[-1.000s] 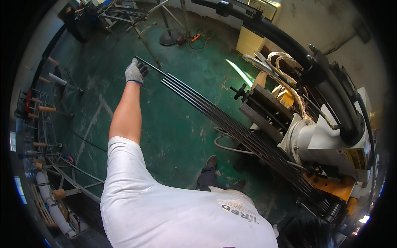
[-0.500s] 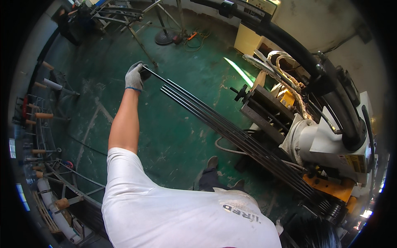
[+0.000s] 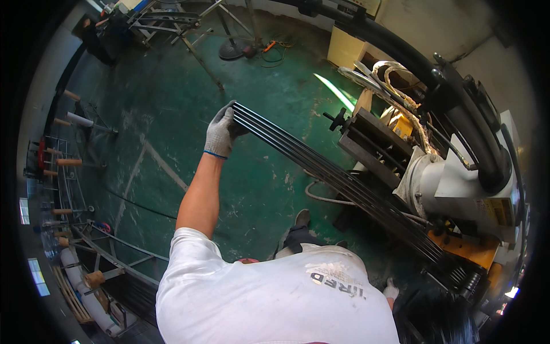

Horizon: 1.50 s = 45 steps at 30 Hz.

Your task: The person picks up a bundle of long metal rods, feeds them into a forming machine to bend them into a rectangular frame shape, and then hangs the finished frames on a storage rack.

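Note:
Several long dark rods (image 3: 321, 161), side by side and close together, slant from the middle of the view down to the lower right. At their upper-left ends, which sit nearly level, is my left hand (image 3: 220, 135) in a grey-white knit glove with a blue cuff. Its fingers are closed over those ends. My right hand (image 3: 391, 288), also in a pale glove, shows only in small part beside my white shirt at the lower right, below the rods. Its fingers are too small to make out.
Right of the rods stands a machine with a white cylindrical housing (image 3: 432, 182), a thick black arm (image 3: 401, 49) and a dark clamp (image 3: 372, 143) with a knob. Metal racks (image 3: 123, 265) with rollers line the left. A person (image 3: 94, 40) is at the far left.
My left hand has moved right and slightly down. One rod stuck out past the others before; now the ends are nearly level. My right hand shows a little more.

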Each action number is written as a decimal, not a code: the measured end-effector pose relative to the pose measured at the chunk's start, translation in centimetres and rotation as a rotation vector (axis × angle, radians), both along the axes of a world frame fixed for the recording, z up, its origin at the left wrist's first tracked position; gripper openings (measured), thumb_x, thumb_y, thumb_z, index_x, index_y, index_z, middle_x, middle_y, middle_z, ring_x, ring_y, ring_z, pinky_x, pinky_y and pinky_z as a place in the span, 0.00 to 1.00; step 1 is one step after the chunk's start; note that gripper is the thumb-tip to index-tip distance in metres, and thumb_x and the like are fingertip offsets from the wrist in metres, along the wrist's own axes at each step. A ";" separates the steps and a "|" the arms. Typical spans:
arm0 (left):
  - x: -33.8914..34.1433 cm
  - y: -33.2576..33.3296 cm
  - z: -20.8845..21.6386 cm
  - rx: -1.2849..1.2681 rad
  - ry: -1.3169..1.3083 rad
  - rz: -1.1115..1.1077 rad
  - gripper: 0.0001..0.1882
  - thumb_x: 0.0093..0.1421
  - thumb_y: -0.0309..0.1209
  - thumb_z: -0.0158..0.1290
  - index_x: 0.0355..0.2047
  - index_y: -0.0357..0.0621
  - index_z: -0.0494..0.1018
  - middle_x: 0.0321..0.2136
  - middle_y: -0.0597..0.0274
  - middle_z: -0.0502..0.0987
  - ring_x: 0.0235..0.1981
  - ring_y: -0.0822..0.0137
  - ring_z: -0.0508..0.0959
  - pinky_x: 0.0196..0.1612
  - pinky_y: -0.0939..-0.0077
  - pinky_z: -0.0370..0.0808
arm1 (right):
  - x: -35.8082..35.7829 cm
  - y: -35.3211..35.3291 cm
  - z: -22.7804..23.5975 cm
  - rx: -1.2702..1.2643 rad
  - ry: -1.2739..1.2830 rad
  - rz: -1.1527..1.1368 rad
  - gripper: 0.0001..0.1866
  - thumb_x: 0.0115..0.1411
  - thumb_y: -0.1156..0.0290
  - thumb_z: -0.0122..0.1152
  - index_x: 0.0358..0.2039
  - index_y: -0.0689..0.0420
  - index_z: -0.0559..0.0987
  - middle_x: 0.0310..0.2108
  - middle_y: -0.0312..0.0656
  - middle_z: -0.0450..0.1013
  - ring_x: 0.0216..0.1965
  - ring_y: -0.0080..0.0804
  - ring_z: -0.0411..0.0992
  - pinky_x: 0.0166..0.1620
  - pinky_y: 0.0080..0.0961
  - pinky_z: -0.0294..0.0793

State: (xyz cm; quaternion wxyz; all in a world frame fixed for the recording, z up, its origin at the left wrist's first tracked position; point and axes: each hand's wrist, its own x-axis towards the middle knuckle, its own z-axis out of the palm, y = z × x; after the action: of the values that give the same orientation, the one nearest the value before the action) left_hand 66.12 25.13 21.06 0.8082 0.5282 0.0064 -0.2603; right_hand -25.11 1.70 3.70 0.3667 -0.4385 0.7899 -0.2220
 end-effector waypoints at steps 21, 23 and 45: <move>-2.0 1.6 -11.0 -0.069 0.348 0.157 0.35 0.78 0.58 0.40 0.61 0.39 0.77 0.66 0.43 0.75 0.71 0.37 0.68 0.73 0.33 0.61 | 0.4 4.9 3.9 0.289 -0.179 -0.160 0.14 0.70 0.60 0.67 0.43 0.59 0.86 0.32 0.40 0.81 0.27 0.32 0.79 0.31 0.33 0.76; -7.4 0.6 -15.0 -0.003 0.437 0.021 0.33 0.78 0.56 0.41 0.61 0.40 0.78 0.65 0.44 0.77 0.68 0.40 0.72 0.71 0.35 0.65 | -2.6 4.8 2.3 0.271 -0.154 -0.113 0.14 0.70 0.61 0.67 0.44 0.60 0.86 0.32 0.40 0.81 0.26 0.33 0.79 0.31 0.33 0.76; -74.8 -33.7 -18.8 0.200 0.549 -0.735 0.20 0.74 0.44 0.48 0.56 0.47 0.77 0.50 0.53 0.81 0.53 0.51 0.78 0.57 0.51 0.74 | -42.3 -15.6 -1.6 0.344 -0.449 -0.367 0.11 0.69 0.66 0.69 0.43 0.61 0.84 0.27 0.41 0.77 0.25 0.33 0.76 0.28 0.35 0.74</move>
State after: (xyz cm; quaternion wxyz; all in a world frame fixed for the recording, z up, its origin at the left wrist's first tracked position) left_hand -8.65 -8.59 2.24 0.5759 0.4825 0.0573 -0.6575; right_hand -67.40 -13.90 2.14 0.5542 -0.1609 0.7811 -0.2386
